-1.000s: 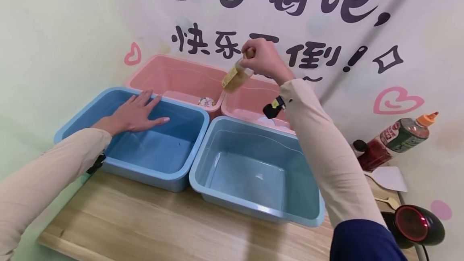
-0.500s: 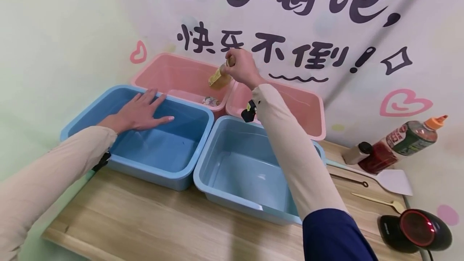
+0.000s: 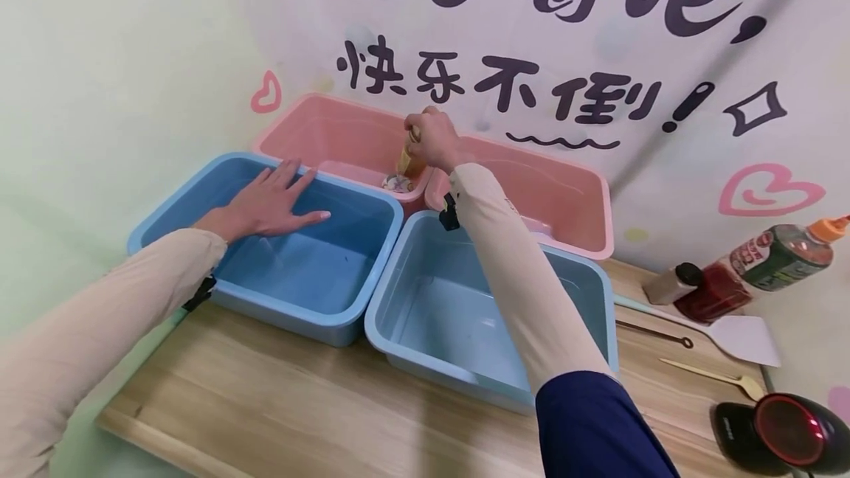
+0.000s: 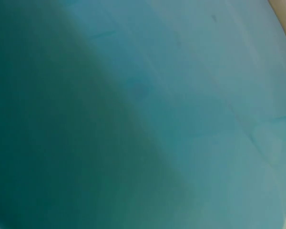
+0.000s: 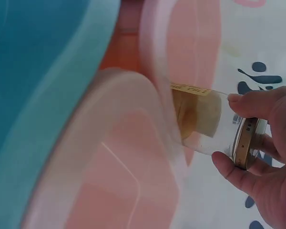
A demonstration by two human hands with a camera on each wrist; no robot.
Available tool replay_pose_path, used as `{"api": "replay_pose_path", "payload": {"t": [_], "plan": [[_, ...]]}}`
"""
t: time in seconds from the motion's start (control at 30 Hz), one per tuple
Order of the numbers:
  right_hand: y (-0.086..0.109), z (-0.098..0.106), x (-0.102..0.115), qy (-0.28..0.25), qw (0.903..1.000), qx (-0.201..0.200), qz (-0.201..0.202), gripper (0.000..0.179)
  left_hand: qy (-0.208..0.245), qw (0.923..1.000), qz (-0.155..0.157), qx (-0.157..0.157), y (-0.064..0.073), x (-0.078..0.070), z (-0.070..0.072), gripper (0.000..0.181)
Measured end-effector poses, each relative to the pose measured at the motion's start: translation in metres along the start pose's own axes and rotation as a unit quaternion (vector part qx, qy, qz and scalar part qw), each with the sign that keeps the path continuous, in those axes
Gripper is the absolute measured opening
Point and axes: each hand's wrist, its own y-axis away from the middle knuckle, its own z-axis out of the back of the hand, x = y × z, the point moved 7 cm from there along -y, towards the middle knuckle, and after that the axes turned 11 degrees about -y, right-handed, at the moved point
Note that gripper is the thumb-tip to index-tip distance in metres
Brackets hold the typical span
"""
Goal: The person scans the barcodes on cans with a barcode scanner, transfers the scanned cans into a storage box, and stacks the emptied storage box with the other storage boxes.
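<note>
My right hand (image 3: 433,140) holds a small clear glass jar (image 5: 202,117) by its gold-banded lid (image 5: 245,143). The jar has a pale yellow label and light brown contents at its bottom. In the head view it hangs tilted inside the front right corner of the left pink bin (image 3: 319,131), just above a round patterned item (image 3: 398,184). My left hand (image 3: 272,201) lies with fingers spread over the back rim of the left blue bin (image 3: 312,316). The left wrist view shows only the blurred blue wall (image 4: 219,95) of a bin.
A right pink bin (image 3: 551,183) and a light blue bin (image 3: 425,367) adjoin these. Rightward on the wooden table (image 3: 299,404) are a red sauce bottle (image 3: 757,271), a black-capped shaker (image 3: 674,285), a white spatula (image 3: 744,338), a wooden spoon (image 3: 717,378) and a black device (image 3: 790,430).
My right hand has moved left and lowered the jar from above the pink bins into the left one. The left hand keeps its place on the rim, while the head view has shifted slightly.
</note>
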Motion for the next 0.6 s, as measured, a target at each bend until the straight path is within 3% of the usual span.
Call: {"api": "replay_pose_path", "payload": {"t": [0.37,0.6], "plan": [[-0.008,-0.029,-0.016,-0.008,0.9993,0.026,-0.024,0.033,0.000,1.0000,-0.003,-0.004,-0.001,-0.005,0.001,0.093],[-0.015,-0.047,-0.021,-0.027,0.9986,0.044,-0.008,0.036,-0.007,1.0000,0.003,-0.003,0.000,-0.001,-0.001,0.092]]}}
